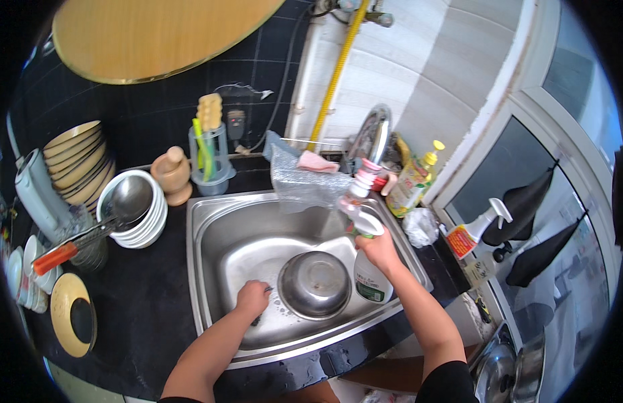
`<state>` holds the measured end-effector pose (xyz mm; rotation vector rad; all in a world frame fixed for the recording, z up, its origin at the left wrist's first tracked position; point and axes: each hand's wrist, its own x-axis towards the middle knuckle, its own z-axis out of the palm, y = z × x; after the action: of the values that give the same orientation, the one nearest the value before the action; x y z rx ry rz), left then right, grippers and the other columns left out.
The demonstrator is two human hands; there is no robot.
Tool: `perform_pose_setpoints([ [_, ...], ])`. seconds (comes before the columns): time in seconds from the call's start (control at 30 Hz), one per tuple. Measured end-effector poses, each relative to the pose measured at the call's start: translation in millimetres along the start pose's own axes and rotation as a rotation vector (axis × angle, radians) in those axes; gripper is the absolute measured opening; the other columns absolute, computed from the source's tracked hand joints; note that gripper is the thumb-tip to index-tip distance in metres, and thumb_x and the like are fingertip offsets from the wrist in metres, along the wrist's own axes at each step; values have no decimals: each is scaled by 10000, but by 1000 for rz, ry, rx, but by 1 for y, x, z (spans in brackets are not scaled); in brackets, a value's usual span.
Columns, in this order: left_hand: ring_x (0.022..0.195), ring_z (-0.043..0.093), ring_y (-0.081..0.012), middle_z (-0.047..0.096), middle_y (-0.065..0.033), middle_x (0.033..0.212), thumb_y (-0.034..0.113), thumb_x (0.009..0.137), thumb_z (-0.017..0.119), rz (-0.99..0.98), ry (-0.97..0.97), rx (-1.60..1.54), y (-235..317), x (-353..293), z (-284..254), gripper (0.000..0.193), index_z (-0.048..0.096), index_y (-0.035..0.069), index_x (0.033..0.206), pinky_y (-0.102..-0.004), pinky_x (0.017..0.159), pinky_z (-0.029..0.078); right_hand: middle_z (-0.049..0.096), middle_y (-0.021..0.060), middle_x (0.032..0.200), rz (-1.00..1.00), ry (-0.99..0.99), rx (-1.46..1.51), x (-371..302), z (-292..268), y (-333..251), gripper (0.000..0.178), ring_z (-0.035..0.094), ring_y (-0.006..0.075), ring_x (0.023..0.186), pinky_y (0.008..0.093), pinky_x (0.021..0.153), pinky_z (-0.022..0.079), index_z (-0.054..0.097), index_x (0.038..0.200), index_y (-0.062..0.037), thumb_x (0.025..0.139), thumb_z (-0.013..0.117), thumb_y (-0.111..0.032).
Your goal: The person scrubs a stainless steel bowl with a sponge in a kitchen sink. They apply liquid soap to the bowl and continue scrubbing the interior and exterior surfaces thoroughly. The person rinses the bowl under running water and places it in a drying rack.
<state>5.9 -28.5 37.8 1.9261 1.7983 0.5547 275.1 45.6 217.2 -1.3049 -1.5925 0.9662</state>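
Observation:
My right hand (377, 250) is wrapped round the neck of a pale spray bottle (372, 281) with a white and green trigger head. The bottle is held over the right side of the steel sink (237, 252), just beneath the faucet's end. Low in the basin, my left hand (253, 299) is closed; small dark bits show at its edges, but what it holds is hidden. Between the two hands a steel bowl (316, 285) lies upside down on the sink floor, touched by neither. Water drops dot the metal beside it.
The faucet (379, 138) with a pink and white attachment reaches over the basin. A cloth (305, 178) hangs at the back rim. Yellow-capped soap (412, 181) and a spray cleaner (469, 232) stand right. White bowls (140, 228) hold a ladle (131, 199) at left.

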Motion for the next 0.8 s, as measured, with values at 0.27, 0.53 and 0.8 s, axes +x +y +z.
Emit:
perform_pose_setpoints([
  [0.27, 863, 572, -327, 608, -152, 856, 181, 769, 606, -15, -20, -41, 8, -2, -4, 171, 670, 80, 891, -422, 758, 470, 620, 57, 942, -334, 635, 54, -25, -125, -32, 442, 537, 103, 723, 240, 588, 450, 549, 1135, -10, 693, 533, 1],
  [0.53, 865, 577, -328, 619, -155, 862, 179, 774, 602, -19, -28, -31, 7, -2, -9, 162, 669, 78, 881, -424, 752, 470, 619, 59, 965, -402, 800, -37, -19, -197, 21, 332, 560, 118, 776, 243, 658, 449, 564, 1083, 8, 754, 548, -27],
  [0.8, 879, 569, -323, 613, -147, 870, 173, 773, 606, 7, -36, -6, 5, 1, -3, 174, 663, 82, 910, -420, 769, 464, 605, 102, 958, -240, 893, -163, -6, -241, 70, 355, 552, 178, 860, 293, 782, 426, 576, 1029, 15, 739, 685, -159],
])
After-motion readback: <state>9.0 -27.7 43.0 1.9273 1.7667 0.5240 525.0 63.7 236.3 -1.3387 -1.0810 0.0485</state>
